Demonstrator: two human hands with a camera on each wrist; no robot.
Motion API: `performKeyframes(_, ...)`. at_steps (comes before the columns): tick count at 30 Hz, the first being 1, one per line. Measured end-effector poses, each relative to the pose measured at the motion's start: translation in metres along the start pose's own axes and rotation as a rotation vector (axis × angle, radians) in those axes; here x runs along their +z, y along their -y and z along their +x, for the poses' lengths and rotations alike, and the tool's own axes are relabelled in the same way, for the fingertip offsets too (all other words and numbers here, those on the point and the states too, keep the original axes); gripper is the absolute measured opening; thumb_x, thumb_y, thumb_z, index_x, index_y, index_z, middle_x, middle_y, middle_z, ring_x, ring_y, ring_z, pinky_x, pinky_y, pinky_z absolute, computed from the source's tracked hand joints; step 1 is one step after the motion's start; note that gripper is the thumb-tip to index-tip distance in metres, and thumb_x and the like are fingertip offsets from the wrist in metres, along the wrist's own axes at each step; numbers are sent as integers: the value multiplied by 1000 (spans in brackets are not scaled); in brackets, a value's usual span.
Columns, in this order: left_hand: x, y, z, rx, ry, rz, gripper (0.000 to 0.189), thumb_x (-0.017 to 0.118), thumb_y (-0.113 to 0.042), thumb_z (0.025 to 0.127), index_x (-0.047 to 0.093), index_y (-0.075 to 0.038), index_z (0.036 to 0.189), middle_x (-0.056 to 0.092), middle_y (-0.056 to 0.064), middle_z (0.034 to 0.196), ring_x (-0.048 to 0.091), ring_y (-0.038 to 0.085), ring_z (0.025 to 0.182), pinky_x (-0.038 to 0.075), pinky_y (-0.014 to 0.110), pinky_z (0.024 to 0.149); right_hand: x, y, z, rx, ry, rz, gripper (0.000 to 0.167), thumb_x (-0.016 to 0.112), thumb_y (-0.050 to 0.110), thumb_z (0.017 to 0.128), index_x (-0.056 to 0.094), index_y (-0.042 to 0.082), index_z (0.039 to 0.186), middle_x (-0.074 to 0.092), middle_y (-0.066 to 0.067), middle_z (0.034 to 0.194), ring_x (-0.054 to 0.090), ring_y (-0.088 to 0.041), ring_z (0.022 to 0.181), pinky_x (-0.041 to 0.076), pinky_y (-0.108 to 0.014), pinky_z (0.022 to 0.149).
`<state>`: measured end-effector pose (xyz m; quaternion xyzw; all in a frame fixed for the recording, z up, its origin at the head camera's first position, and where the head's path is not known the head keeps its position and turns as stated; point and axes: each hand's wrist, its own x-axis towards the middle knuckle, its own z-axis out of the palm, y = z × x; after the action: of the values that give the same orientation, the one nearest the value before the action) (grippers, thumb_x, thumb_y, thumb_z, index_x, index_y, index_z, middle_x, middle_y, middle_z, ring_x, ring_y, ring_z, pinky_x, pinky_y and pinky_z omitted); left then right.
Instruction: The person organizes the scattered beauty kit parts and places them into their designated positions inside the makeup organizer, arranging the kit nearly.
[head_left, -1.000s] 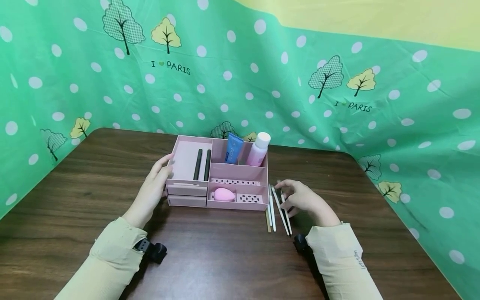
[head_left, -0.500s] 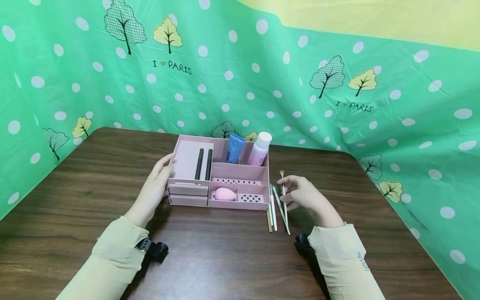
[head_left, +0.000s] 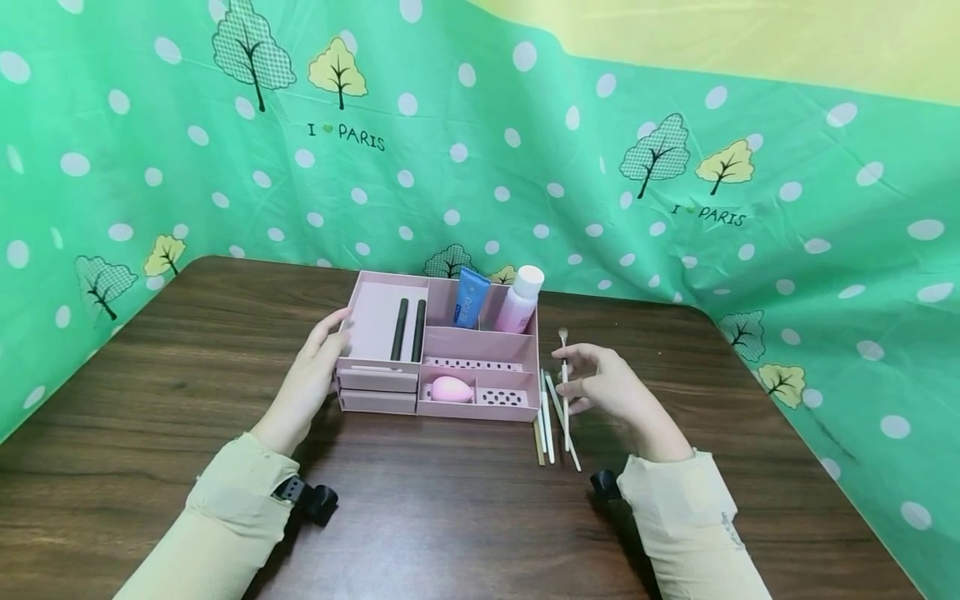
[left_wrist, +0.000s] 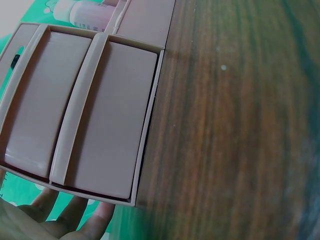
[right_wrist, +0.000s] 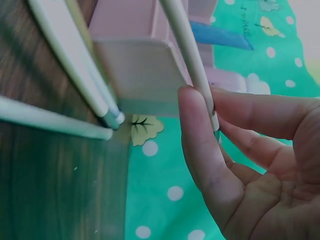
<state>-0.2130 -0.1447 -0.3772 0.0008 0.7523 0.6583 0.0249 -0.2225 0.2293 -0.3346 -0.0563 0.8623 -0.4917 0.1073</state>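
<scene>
Between thumb and fingers, my right hand (head_left: pixel 600 379) pinches a makeup brush (head_left: pixel 566 400). Its bristle end points away from me and its pale handle end toward me. In the right wrist view the handle (right_wrist: pixel 187 45) slants between thumb and index finger. More brushes (head_left: pixel 547 425) lie on the table beside the organizer's right wall, under and left of that hand. My left hand (head_left: pixel 303 379) rests against the left side of the pink organizer (head_left: pixel 477 410). In the left wrist view its extended fingers (left_wrist: pixel 72 215) touch the side wall, next to two closed drawers (left_wrist: pixel 112 120).
Inside the organizer stand a blue tube (head_left: pixel 470 298) and a pink bottle with a white cap (head_left: pixel 517 300). Two black pens (head_left: pixel 399 329) lie in its top left tray, and a pink makeup sponge (head_left: pixel 452 389) sits in front. Behind the wooden table (head_left: pixel 450 517) hangs a green curtain (head_left: pixel 420 183).
My right hand has picked one brush out from the others; it has swung more upright in this view and moved slightly away from me. The left hand stays at the organizer's side.
</scene>
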Motion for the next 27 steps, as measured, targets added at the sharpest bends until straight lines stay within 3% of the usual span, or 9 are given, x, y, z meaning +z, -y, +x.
performKeyframes(12,-1,1,0,3,-5,15,55,33,-39,105,23,-30,158,21,4,164,32,29,138,37,46,101,8,17,-10,-67,-34,25,51,64,-9,87,50,-11,135,53,-29,112,67,-16,74,60,-38,66)
performKeyframes(22,0,1,0,11,1,17,55,33,-41,105,22,-30,158,23,7,163,36,28,133,39,40,95,13,19,-11,-114,-79,20,49,64,-8,87,51,-12,134,56,-33,114,68,-18,73,60,-43,68)
performKeyframes(27,-1,2,0,4,-5,24,55,33,-42,105,22,-31,158,24,8,162,33,29,137,37,45,100,16,20,-11,-118,-100,34,49,65,-7,86,52,-10,134,56,-35,118,67,-15,72,60,-42,68)
